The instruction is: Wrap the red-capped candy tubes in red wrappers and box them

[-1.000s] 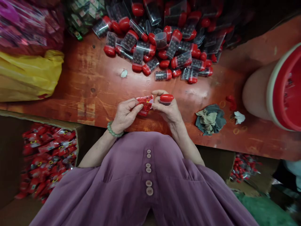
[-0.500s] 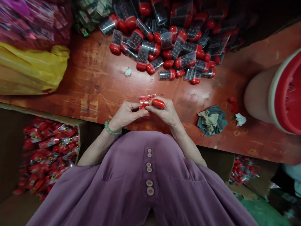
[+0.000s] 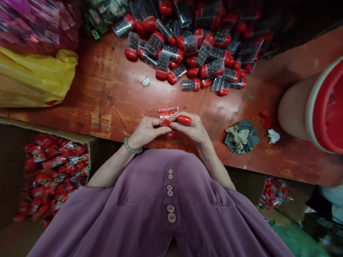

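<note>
My left hand (image 3: 148, 130) and my right hand (image 3: 193, 129) meet over the near edge of the red wooden table (image 3: 107, 96). Together they pinch a small red printed wrapper (image 3: 167, 115) that stands up between the fingertips. My right hand also holds a red-capped vial (image 3: 184, 119), its cap lying across the fingers. A green bead bracelet (image 3: 130, 147) circles my left wrist. A pile of clear vials with red caps (image 3: 193, 46), filled with dark beads, lies at the far side of the table.
A yellow plastic bag (image 3: 34, 78) lies at the left. A crumpled rag (image 3: 241, 136) sits right of my hands. A large red and cream drum (image 3: 318, 107) stands at the right edge. A cardboard box of red wrapped packets (image 3: 53, 175) sits below left.
The wrapper turned from lying sideways between my fingers to standing upright. The vial shifted lower into my right hand. Both hands stayed at the near table edge.
</note>
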`<state>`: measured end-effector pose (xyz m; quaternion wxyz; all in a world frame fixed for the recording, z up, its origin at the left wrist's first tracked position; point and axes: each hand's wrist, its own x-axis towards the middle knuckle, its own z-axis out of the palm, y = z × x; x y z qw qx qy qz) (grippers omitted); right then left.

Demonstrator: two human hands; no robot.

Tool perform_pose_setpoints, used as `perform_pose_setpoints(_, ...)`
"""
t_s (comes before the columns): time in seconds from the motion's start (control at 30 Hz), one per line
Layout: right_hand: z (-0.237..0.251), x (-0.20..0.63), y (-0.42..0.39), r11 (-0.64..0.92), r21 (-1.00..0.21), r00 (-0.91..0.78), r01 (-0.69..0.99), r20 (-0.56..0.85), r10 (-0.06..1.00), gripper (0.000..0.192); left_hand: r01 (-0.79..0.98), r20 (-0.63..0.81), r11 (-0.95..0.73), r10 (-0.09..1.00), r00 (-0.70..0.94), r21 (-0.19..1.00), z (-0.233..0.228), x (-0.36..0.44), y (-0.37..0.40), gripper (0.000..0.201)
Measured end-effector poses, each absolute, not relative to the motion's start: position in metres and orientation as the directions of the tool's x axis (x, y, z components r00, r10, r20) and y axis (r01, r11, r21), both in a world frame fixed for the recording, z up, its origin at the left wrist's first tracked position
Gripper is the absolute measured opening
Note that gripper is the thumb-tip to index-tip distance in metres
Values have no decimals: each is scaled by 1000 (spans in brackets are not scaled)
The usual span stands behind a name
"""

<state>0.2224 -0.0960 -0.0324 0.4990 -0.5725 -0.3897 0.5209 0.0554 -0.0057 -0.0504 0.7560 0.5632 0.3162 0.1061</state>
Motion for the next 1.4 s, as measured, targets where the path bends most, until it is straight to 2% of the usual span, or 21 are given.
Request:
perform_pose_setpoints(0.3,-39,221,-96,-184,-979,191,-90,-198,961,24,233,-322,224,589,741,946,-50,63,-12,26)
perform_pose_setpoints(0.43,-37,222,-95,-201,-976,213,-84,-215,953,24,226,-325,240,555,766,944,-50,62,-8,24)
perform_pose_setpoints(0.6,-36,224,-94,-187,-982,252,-4,-182,950,24,172,-316,336,440,840,926,-46,56,-1,35)
perform_pose_setpoints(0.67,-36,223,-93,-173,-985,228,15,-165,960,23,202,-327,312,426,843,928,-44,54,1,35)
perform_pose_setpoints(0.8,-34,221,-91,-156,-988,201,8,-152,968,23,283,-354,219,452,819,934,-41,53,3,32)
perform_pose_setpoints(0.93,-30,221,-91,-154,-987,154,48,-145,977,27,280,-393,290,482,783,915,-40,54,3,20)
perform_pose_setpoints(1.03,-27,224,-91,-170,-984,100,58,-164,981,28,253,-389,308,554,736,917,-43,53,1,17)
perform_pose_setpoints(1.1,-25,228,-91,-188,-980,79,61,-183,980,34,232,-338,248,628,701,941,-46,52,-1,17)
perform_pose_setpoints(1.23,-19,240,-95,-205,-967,149,151,-183,972,44,173,-113,2,765,635,985,-51,49,-7,15)
perform_pose_setpoints(1.33,-9,247,-101,-227,-947,168,226,-192,967,37,159,5,-134,779,627,978,-52,47,-10,15)
perform_pose_setpoints(1.4,-2,249,-104,-188,-941,134,282,-156,979,33,159,49,-193,768,638,968,-51,46,-12,16)
